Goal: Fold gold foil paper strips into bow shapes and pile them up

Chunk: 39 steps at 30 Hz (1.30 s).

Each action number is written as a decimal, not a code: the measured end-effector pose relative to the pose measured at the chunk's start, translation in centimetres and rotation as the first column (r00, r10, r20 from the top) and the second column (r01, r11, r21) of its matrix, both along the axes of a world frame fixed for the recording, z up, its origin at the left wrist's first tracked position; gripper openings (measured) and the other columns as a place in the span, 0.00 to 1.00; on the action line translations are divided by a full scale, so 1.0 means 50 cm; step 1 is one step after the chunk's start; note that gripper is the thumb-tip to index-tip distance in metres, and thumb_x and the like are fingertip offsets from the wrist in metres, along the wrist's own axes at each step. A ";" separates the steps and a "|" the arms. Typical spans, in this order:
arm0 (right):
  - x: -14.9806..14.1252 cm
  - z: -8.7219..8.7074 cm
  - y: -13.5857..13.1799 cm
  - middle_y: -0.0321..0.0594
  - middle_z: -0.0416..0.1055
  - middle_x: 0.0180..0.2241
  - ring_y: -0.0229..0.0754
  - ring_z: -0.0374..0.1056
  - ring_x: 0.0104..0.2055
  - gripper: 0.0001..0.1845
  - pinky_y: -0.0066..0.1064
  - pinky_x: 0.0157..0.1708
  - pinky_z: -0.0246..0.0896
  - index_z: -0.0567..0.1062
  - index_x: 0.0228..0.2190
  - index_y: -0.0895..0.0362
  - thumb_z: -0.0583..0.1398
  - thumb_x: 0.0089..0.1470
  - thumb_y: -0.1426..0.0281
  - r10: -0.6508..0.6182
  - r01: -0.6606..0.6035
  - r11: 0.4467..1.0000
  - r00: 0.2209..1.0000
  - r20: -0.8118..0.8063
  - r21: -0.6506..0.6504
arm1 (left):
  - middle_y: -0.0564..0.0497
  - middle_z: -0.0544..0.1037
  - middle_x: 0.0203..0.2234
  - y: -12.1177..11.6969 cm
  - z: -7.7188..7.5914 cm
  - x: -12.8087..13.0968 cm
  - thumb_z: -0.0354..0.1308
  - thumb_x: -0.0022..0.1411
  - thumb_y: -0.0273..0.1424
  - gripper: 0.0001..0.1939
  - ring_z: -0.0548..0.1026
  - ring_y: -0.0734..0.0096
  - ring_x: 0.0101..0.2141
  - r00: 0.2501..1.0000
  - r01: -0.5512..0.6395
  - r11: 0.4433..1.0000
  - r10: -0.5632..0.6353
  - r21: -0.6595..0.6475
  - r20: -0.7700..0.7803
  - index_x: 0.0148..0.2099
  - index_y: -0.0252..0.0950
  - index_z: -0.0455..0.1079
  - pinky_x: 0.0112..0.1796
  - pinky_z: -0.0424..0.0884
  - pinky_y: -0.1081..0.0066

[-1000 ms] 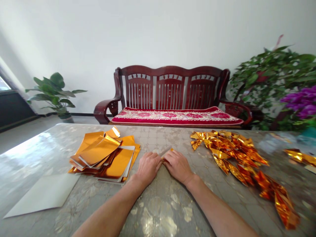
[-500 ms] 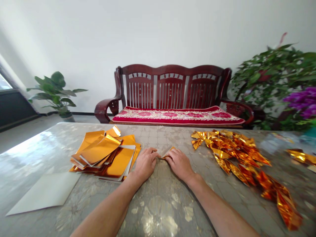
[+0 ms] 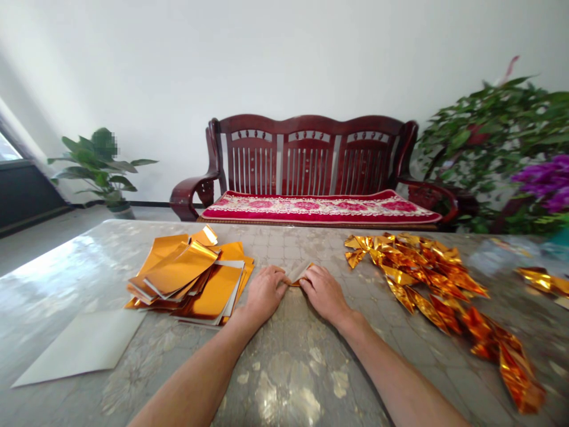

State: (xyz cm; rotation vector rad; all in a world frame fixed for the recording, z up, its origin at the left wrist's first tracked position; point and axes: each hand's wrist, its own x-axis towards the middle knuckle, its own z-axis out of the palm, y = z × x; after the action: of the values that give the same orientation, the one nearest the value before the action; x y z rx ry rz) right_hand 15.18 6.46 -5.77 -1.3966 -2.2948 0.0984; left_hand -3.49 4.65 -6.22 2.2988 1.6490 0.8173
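Note:
A small sheet of gold foil paper (image 3: 300,273), pale on its upper face, is partly folded on the table between my hands. My left hand (image 3: 267,290) has its fingers closed on the sheet's left corner. On the right end, my right hand (image 3: 323,292) grips the same paper, fingers bent over it. Left of my hands lies an uneven stack of gold foil paper sheets (image 3: 191,273). Folded gold foil pieces (image 3: 418,267) are heaped on the right and trail toward the near right edge.
A pale sheet (image 3: 80,347) lies flat on the patterned table (image 3: 284,356) at the left. Clear plastic (image 3: 502,255) and another gold piece (image 3: 542,280) sit far right. Beyond the table stands a wooden bench (image 3: 311,160), with plants (image 3: 100,166) on both sides.
The paper's pale face shows more between my hands. My left hand has shifted very slightly right; the stack and the heap stay as they were.

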 end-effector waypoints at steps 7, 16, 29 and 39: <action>0.002 -0.004 0.008 0.39 0.71 0.36 0.41 0.65 0.43 0.12 0.29 0.43 0.56 0.72 0.28 0.55 0.54 0.64 0.71 -0.005 0.004 1.000 0.999 -0.050 -0.031 | 0.48 0.78 0.42 0.009 -0.003 0.015 0.58 0.59 0.26 0.09 0.73 0.63 0.45 0.997 -0.081 0.996 0.081 -0.041 -0.002 0.39 0.39 0.79 0.49 0.67 0.66; 0.003 -0.003 0.011 0.39 0.71 0.37 0.40 0.66 0.44 0.11 0.28 0.43 0.55 0.72 0.29 0.55 0.54 0.64 0.71 -0.042 0.038 0.996 0.998 -0.047 -0.083 | 0.48 0.78 0.42 0.005 0.001 0.020 0.57 0.59 0.25 0.10 0.73 0.63 0.46 0.993 -0.112 0.992 0.114 -0.066 0.016 0.40 0.38 0.79 0.50 0.66 0.66; 0.007 -0.006 0.008 0.38 0.71 0.36 0.40 0.65 0.42 0.11 0.28 0.42 0.56 0.73 0.29 0.55 0.56 0.63 0.68 0.040 -0.041 0.999 0.996 -0.081 -0.009 | 0.48 0.78 0.40 0.002 0.001 0.018 0.58 0.59 0.26 0.07 0.73 0.63 0.45 0.996 -0.084 0.996 0.084 -0.004 -0.012 0.37 0.37 0.78 0.49 0.66 0.67; 0.001 -0.006 0.005 0.39 0.72 0.36 0.41 0.66 0.42 0.09 0.30 0.43 0.56 0.74 0.29 0.55 0.58 0.62 0.69 0.016 -0.016 1.000 0.999 -0.029 0.024 | 0.47 0.78 0.42 -0.003 0.006 0.011 0.57 0.59 0.25 0.09 0.73 0.63 0.45 0.999 -0.033 0.999 0.032 -0.035 -0.038 0.38 0.37 0.78 0.50 0.66 0.65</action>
State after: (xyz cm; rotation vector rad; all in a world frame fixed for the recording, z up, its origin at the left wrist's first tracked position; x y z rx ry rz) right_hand 15.21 6.73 -6.05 -1.3565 -2.2764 0.0950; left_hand -2.94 4.51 -5.90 2.2826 1.7068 0.7506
